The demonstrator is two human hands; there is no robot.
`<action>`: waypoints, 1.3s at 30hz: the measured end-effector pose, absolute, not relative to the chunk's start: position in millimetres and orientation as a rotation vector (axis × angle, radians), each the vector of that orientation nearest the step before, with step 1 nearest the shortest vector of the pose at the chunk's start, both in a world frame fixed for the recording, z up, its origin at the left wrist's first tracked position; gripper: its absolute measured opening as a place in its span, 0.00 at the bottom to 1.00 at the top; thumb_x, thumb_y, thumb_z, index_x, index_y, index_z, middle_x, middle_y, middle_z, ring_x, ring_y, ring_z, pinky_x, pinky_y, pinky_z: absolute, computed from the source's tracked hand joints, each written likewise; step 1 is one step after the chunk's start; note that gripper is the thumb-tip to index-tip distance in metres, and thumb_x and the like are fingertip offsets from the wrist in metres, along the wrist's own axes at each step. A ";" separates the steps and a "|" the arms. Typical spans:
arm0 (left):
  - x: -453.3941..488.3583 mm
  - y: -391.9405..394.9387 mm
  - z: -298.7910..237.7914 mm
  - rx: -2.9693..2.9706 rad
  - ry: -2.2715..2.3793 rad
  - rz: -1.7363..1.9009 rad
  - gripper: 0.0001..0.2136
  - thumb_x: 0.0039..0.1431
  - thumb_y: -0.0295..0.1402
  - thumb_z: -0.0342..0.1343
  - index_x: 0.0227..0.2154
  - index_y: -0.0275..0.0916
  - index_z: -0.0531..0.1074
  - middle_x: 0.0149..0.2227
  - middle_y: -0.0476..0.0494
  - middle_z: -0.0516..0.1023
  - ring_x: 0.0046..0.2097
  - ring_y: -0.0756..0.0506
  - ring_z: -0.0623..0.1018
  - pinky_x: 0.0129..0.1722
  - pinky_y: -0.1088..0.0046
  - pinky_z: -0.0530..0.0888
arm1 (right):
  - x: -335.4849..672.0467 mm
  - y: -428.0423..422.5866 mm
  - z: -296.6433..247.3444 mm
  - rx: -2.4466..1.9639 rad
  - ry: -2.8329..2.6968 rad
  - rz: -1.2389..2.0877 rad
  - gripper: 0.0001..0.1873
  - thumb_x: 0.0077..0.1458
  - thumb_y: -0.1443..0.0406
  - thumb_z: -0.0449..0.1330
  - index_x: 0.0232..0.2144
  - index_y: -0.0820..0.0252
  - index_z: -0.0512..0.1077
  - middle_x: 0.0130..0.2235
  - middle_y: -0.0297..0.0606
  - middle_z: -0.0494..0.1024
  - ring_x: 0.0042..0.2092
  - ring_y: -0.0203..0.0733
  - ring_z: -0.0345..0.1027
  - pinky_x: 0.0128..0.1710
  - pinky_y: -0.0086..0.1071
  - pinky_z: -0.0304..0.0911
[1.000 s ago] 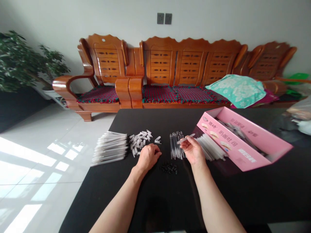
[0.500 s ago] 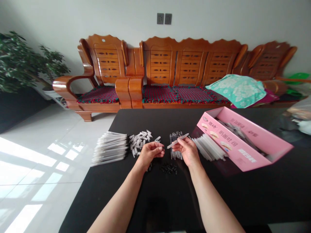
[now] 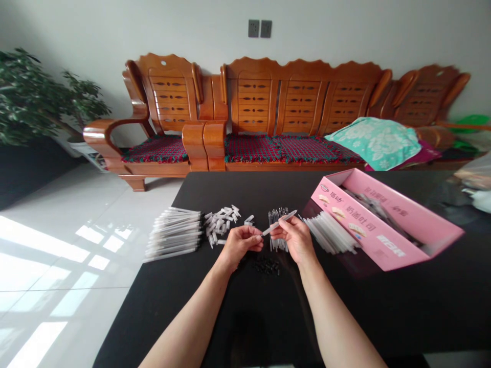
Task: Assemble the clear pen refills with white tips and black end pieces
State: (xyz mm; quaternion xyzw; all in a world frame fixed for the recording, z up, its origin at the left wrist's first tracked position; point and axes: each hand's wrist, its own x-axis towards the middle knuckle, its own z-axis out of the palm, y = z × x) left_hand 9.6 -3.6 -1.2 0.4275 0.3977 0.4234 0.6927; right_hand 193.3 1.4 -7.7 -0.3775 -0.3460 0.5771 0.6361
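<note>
Closing the gap seen half a second ago, the left hand (image 3: 244,242) has shifted toward the right hand (image 3: 297,236), and its fingertips now meet the lower left end of a slender, translucent white plastic tube (image 3: 280,223). That tube lies between the two hands, tilted, with its far end rising past the right fingertips; the right thumb and fingers hold it along its middle. The left thumb and fingers are pinched narrow on a tiny dark piece (image 3: 263,235), mostly hidden, its shape too small to tell.

Just left of the left hand and beyond it lies a loose heap of short, whitish plastic pieces (image 3: 221,223); farther left is a stack of long, white plastic tubes (image 3: 174,232). Below the gap between the hands sits a cluster of small black pieces (image 3: 266,266). Partly behind the right fingers lies a bundle of thin, dark-and-clear sticks (image 3: 279,244). Right of the right hand are a row of translucent whitish tubes (image 3: 333,234) and a pink, open cardboard box (image 3: 368,232).
</note>
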 end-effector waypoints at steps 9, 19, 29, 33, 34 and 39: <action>10.3 -2.4 -2.2 0.947 0.899 0.962 0.19 0.42 0.40 0.72 0.31 0.31 0.74 0.25 0.45 0.78 0.26 0.51 0.77 0.30 0.75 0.76 | 193.3 1.5 -8.6 -0.876 -0.813 1.311 0.16 0.45 0.60 0.72 0.32 0.61 0.72 0.27 0.38 0.82 0.24 0.42 0.77 0.23 0.32 0.75; 11.9 -3.0 -2.2 0.959 0.928 0.979 0.18 0.42 0.39 0.71 0.30 0.31 0.74 0.25 0.44 0.78 0.26 0.50 0.78 0.29 0.75 0.76 | 192.2 0.8 -7.1 -0.881 -0.822 1.305 0.15 0.46 0.60 0.71 0.33 0.61 0.72 0.27 0.38 0.82 0.25 0.42 0.77 0.24 0.31 0.74; 14.8 -0.9 -7.1 0.954 0.925 1.018 0.19 0.40 0.40 0.72 0.28 0.31 0.73 0.24 0.44 0.78 0.25 0.50 0.78 0.27 0.75 0.77 | 193.9 2.3 -11.9 -0.900 -0.863 1.301 0.16 0.48 0.59 0.70 0.34 0.61 0.71 0.28 0.38 0.82 0.25 0.42 0.77 0.24 0.31 0.75; 16.6 -0.1 -12.2 0.957 0.921 1.046 0.18 0.40 0.39 0.72 0.28 0.31 0.73 0.23 0.44 0.78 0.25 0.49 0.78 0.27 0.74 0.77 | 194.1 2.2 -11.7 -0.906 -0.868 1.305 0.15 0.48 0.60 0.70 0.33 0.61 0.71 0.27 0.38 0.82 0.25 0.42 0.77 0.24 0.31 0.75; 17.1 -0.1 -13.1 0.960 0.923 1.051 0.18 0.40 0.38 0.71 0.28 0.32 0.73 0.23 0.45 0.78 0.25 0.49 0.78 0.27 0.74 0.77 | 193.9 2.1 -11.4 -0.907 -0.866 1.307 0.15 0.48 0.60 0.70 0.33 0.61 0.71 0.27 0.38 0.82 0.25 0.42 0.78 0.24 0.31 0.75; 20.5 -3.6 -11.0 1.061 0.946 1.128 0.13 0.44 0.34 0.68 0.30 0.34 0.72 0.22 0.47 0.76 0.24 0.49 0.77 0.27 0.74 0.77 | 192.6 2.1 -11.0 -0.932 -0.841 1.314 0.15 0.46 0.60 0.71 0.31 0.61 0.71 0.25 0.38 0.81 0.24 0.42 0.77 0.22 0.30 0.74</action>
